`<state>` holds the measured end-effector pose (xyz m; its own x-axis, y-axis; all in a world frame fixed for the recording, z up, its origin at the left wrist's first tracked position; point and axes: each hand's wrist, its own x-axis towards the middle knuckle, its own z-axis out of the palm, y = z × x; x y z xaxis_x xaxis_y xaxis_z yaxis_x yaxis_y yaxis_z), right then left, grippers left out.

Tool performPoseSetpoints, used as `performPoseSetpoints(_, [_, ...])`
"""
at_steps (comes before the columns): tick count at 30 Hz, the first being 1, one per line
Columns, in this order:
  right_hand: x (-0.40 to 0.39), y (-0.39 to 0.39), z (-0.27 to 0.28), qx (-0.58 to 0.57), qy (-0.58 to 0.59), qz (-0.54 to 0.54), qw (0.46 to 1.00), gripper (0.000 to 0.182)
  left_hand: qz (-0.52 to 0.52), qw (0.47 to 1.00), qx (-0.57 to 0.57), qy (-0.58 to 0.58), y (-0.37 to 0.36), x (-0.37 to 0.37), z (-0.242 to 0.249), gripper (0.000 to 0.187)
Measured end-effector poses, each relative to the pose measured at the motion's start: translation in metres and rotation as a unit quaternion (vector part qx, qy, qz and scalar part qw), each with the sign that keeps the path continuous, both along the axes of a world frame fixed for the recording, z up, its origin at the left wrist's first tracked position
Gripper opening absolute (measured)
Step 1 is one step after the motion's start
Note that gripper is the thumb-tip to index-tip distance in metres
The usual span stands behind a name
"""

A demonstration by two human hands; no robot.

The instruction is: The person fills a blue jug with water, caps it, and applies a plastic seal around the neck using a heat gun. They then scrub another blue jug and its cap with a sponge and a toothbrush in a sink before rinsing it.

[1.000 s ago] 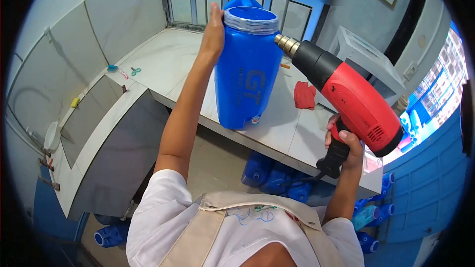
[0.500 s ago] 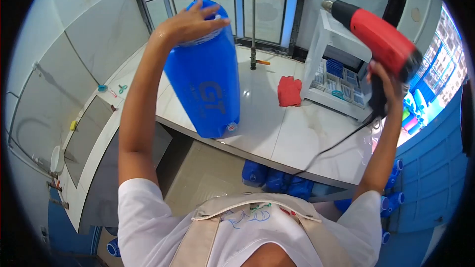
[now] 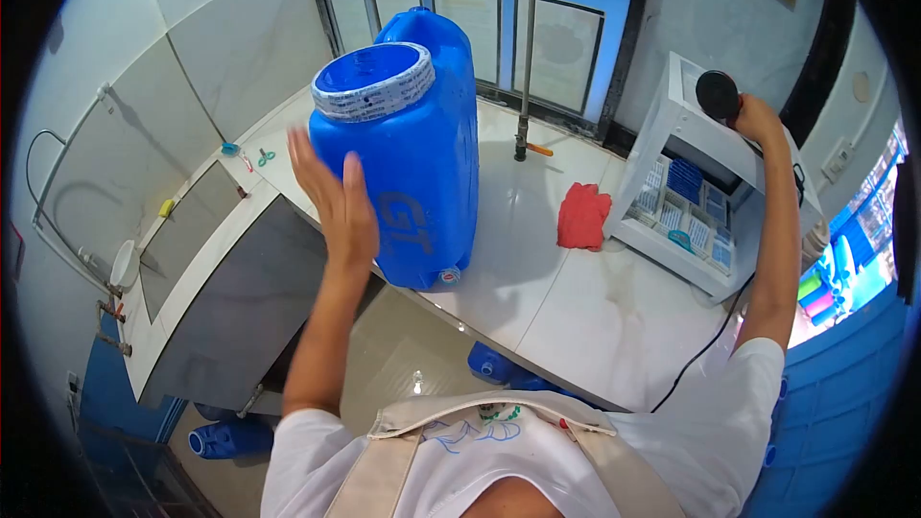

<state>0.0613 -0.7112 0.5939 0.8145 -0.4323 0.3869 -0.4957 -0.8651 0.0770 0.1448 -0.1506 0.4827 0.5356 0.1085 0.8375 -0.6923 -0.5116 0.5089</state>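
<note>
A big blue water jug (image 3: pixel 422 201) stands upright near the counter's front edge. A white printed band (image 3: pixel 379 99) rings its wide round top, and a small spout cap shows low on its front. My left hand (image 3: pixel 341 206) is raised at the jug's left front side, fingers stretched out and holding nothing. Over the top of the white shelf unit (image 3: pixel 715 273), my right hand (image 3: pixel 760 121) grips a heat gun (image 3: pixel 718 94). Only the gun's round black end faces me; most of its red body is hidden.
A crumpled red cloth (image 3: pixel 583 217) lies on the white tiled counter (image 3: pixel 508 297). Small packs fill the shelf unit's basket. Behind the jug rises a thin pipe with an orange-handled valve (image 3: pixel 521 146). The gun's black cord (image 3: pixel 705 355) hangs over the counter's right side.
My left hand has left the jug's top and come down to its left side. My right hand has brought the heat gun over to the shelf unit's top. The view has shifted.
</note>
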Motion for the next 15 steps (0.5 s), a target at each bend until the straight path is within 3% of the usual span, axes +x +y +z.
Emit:
performPoseSetpoints(2, [0.008,-0.026,-0.007,0.012,0.034,-0.047,0.998,0.054,-0.028,0.992,-0.081,0.095,-0.005,-0.006,-0.05,0.065])
performPoseSetpoints(3, [0.007,-0.024,-0.009,0.013,0.035,-0.044,0.998,0.054,-0.034,0.985,-0.12,0.122,-0.01,-0.004,-0.072,0.065])
performPoseSetpoints(5, [-0.007,0.0,0.0,-0.281,-0.111,-0.108,0.947,0.055,-0.044,0.979,-0.166,0.109,-0.023,0.006,-0.102,0.065])
performPoseSetpoints(7, [0.004,0.064,0.019,-0.146,-0.312,0.14,0.928,0.044,-0.058,0.971,-0.208,0.101,-0.033,0.008,-0.109,0.065])
performPoseSetpoints(8, [0.019,0.13,0.027,0.167,-0.34,0.25,0.891,0.037,-0.07,0.963,-0.244,0.093,-0.036,0.008,-0.107,0.065])
performPoseSetpoints(9, [0.05,0.154,0.028,0.198,-0.303,0.419,0.833,0.035,-0.083,0.953,-0.279,0.085,-0.038,0.009,-0.105,0.066])
performPoseSetpoints(10, [0.1,0.168,0.01,0.408,-0.277,0.491,0.718,0.035,-0.082,0.954,-0.275,0.086,-0.038,0.009,-0.105,0.066])
performPoseSetpoints(11, [0.141,0.195,-0.005,0.446,-0.234,0.583,0.638,0.037,-0.087,0.952,-0.281,0.089,-0.038,0.009,-0.106,0.065])
performPoseSetpoints(12, [0.191,0.214,-0.022,0.55,-0.195,0.57,0.579,0.041,-0.092,0.949,-0.288,0.09,-0.038,0.01,-0.105,0.065])
performPoseSetpoints(14, [0.31,0.241,-0.068,0.687,-0.168,0.468,0.531,0.046,-0.048,0.959,-0.269,0.078,-0.041,0.008,-0.105,0.065])
performPoseSetpoints(15, [0.375,0.24,-0.1,0.762,-0.054,0.506,0.399,0.045,-0.008,0.966,-0.251,0.063,-0.044,0.01,-0.103,0.065])
